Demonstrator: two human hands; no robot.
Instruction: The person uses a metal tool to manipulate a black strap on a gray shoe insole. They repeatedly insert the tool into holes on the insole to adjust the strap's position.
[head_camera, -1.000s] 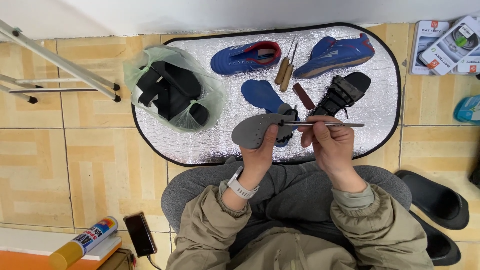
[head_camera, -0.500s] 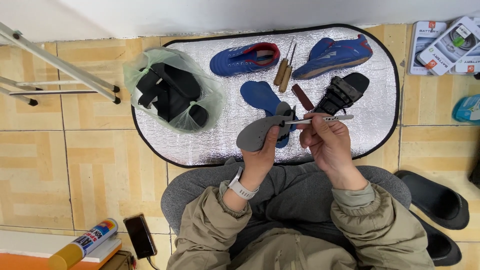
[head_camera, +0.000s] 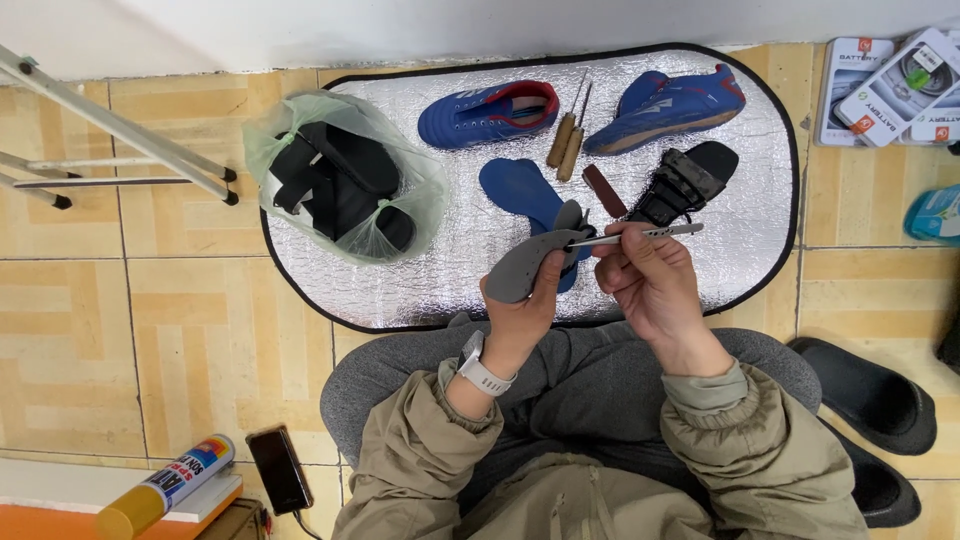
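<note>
Head view: left hand (head_camera: 520, 315) pinches grey insole (head_camera: 530, 262), right hand (head_camera: 655, 285) grips thin metal tool (head_camera: 640, 234) at its edge; blue insole (head_camera: 525, 192), shoes untouched on mat (head_camera: 440, 260).

Silver oval foil mat (head_camera: 460, 285) lies on tiled floor (head_camera: 150, 330). On the mat: green plastic bag of black sandals (head_camera: 340, 185) at left, two wooden-handled awls (head_camera: 567, 140) between two blue sports shoes (head_camera: 487, 113) (head_camera: 665, 105), black strapped sandal (head_camera: 685, 185) at right. Black slippers (head_camera: 870, 395) lie right of the mat.
</note>
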